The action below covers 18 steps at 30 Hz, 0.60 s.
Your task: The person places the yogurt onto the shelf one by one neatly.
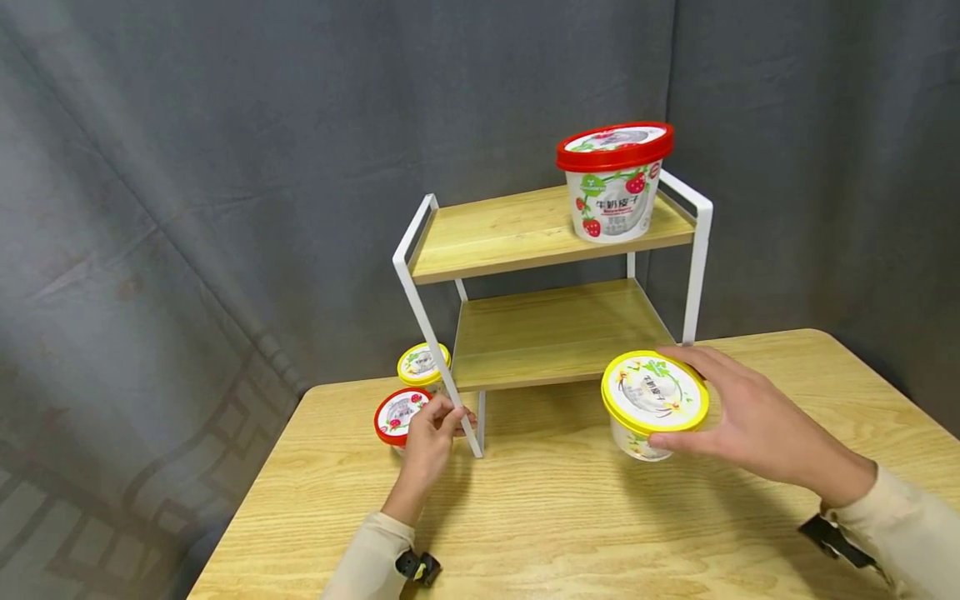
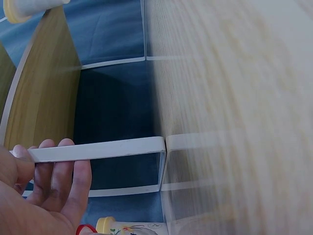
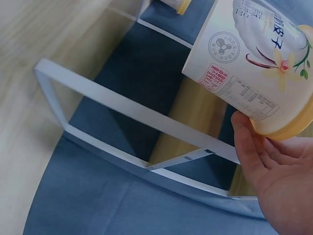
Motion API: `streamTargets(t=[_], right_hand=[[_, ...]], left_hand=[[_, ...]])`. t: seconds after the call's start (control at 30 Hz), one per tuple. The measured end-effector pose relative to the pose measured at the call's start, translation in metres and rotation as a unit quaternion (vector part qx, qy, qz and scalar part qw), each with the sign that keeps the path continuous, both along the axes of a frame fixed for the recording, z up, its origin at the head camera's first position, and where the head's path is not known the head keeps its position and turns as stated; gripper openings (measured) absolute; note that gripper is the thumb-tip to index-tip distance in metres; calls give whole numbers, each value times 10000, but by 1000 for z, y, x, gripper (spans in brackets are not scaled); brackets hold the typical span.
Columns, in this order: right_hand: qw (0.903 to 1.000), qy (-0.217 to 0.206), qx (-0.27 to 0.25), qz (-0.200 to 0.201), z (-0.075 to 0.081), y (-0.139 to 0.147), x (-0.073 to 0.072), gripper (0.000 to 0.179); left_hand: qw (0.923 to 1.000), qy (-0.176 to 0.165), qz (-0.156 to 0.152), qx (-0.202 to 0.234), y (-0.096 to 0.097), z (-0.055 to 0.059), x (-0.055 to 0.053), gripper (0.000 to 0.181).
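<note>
The right hand is holding a yellow-lidded tub while the left hand is gripping the rack.
The tub is being in the air above the tabletop, in front of the right part of the lower board, with the thumb and fingers pinching its side near the lid; the left hand is closing its thumb and fingers around the white front leg; a red-lidded tub is standing on the right end of the upper board; just outside that leg, another red-lidded tub is standing before a second yellow-lidded tub.
</note>
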State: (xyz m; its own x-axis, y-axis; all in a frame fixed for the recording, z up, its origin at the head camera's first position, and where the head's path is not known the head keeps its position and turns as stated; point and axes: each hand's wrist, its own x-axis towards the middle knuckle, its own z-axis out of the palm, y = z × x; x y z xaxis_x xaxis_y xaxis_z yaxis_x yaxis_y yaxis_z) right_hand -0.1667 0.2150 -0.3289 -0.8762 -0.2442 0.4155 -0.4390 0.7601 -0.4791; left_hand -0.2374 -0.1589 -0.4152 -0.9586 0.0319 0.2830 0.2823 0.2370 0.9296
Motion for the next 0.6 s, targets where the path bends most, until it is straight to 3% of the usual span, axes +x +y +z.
streamTargets(t=[0.6], right_hand=[[9990, 185, -354, -195, 31, -10, -5, 99]], left_hand=[[9999, -7, -59, 129, 0, 1, 0, 12]])
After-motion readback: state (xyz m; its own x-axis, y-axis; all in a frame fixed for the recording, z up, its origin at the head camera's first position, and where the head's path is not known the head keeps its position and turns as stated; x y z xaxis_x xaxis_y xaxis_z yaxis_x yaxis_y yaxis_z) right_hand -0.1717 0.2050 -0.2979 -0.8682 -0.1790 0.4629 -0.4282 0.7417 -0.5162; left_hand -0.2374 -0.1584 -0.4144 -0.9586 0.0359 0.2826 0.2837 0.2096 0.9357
